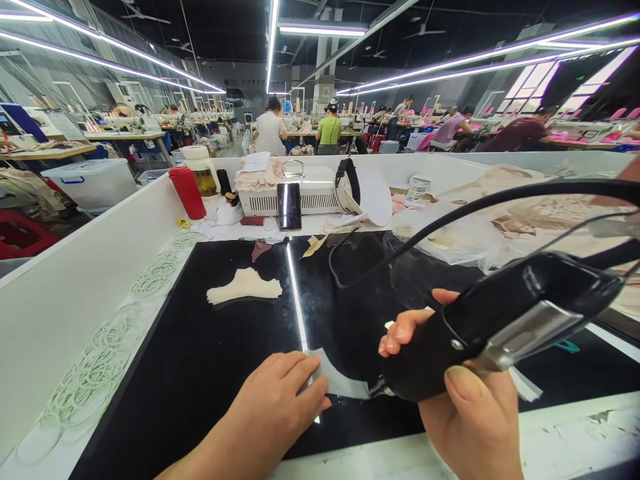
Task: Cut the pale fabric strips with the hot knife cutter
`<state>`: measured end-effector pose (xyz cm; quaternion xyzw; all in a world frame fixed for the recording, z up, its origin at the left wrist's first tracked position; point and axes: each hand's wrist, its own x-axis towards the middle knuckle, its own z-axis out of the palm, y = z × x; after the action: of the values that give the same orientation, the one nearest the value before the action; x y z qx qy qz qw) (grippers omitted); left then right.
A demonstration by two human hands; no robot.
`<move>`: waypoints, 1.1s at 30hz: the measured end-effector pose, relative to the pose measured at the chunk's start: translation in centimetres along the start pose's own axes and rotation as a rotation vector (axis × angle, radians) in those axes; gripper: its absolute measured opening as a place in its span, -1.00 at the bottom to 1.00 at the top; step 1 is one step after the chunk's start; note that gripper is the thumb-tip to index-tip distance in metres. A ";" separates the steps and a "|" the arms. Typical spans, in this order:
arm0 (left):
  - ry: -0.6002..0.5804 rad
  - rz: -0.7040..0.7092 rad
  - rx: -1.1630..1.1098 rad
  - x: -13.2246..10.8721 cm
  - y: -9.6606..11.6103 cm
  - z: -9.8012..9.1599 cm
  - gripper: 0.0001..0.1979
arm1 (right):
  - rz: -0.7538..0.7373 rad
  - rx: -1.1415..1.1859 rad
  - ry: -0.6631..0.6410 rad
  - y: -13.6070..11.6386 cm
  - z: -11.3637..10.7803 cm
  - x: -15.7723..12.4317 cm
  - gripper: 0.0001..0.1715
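Translucent piece (345,381) is on the near part of the black bench top (165,387), between my two hands. Left to right: pale loops (154,273) lie along the left side, then a cream fabric piece (245,288) flat on the black, well apart from the work. My left hand (280,397) comes next, fingers loosely bent and partly spread, fingertips down on the piece's left end; looks like pressing, not pinching. For that end I'd want even pressure and fingers clear of the tool, so the sheet can't creep or buckle. Long axis runs left-right, slanting toward me at the right; far edge is a hollow curve, and it narrows to the right end, which points at the tool tip (381,388). Can't tell if the tip is touching or just above. My right hand (475,420) is wrapped round the black handheld tool (493,303), thumb on the near side by the metal part. My take: steady angle, light load, hose (545,189) slack so it doesn't tug the tip off line.
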<state>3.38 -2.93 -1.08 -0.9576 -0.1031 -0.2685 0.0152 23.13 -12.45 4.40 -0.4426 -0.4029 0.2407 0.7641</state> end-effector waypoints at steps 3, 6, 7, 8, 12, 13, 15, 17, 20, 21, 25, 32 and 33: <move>0.001 0.007 0.009 0.0 0.0 0.1 -0.74 | 0.004 -0.004 -0.022 0.1 -0.1 -0.1 -0.53; 0.003 0.011 0.029 0.1 -0.1 0.0 -0.72 | 0.003 -0.005 0.001 0.0 0.1 0.0 -0.55; 0.003 0.017 0.034 0.2 -0.1 -0.1 -0.71 | 0.003 0.001 0.011 -0.1 0.2 0.1 -0.54; 0.003 0.026 0.037 0.3 -0.1 -0.2 -0.71 | 0.004 0.008 0.020 -0.2 0.3 0.2 -0.52; -0.010 0.042 0.014 0.8 0.0 -0.9 -0.67 | -0.008 0.004 -0.004 -0.9 0.0 0.7 -0.42; -0.013 0.037 0.004 0.9 0.0 -1.0 -0.67 | -0.014 -0.014 -0.030 -1.1 -0.1 0.8 -0.40; -0.019 0.019 -0.019 0.9 0.1 -1.4 -0.70 | -0.031 -0.064 -0.087 -1.6 -0.3 1.1 -0.43; -0.015 -0.001 -0.055 0.9 0.2 -1.7 -0.74 | -0.043 -0.119 -0.109 -2.0 0.0 1.5 -0.52; 0.004 -0.056 -0.141 0.8 0.0 -2.4 -0.78 | -0.058 -0.138 -0.121 -2.2 1.1 2.1 -0.64; -0.002 -0.091 -0.175 0.8 -0.1 -2.8 -0.78 | -0.060 -0.120 -0.138 -2.1 1.6 2.2 -0.66; -0.093 -0.315 -0.265 -0.4 -1.2 -4.5 -0.78 | -0.050 0.031 -0.233 -1.2 3.8 1.9 -0.66; -0.175 -0.523 -0.295 -3.7 -1.9 -5.2 -0.59 | -0.036 0.159 -0.261 0.7 7.5 1.1 -0.68; -0.176 -0.528 -0.300 -3.9 -1.7 -4.9 -0.59 | -0.030 0.165 -0.250 0.9 7.9 1.0 -0.66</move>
<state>-2.76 -2.44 1.04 -0.9089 -0.3084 -0.1915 -0.2054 17.15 -7.52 6.24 -0.3390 -0.4803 0.3146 0.7453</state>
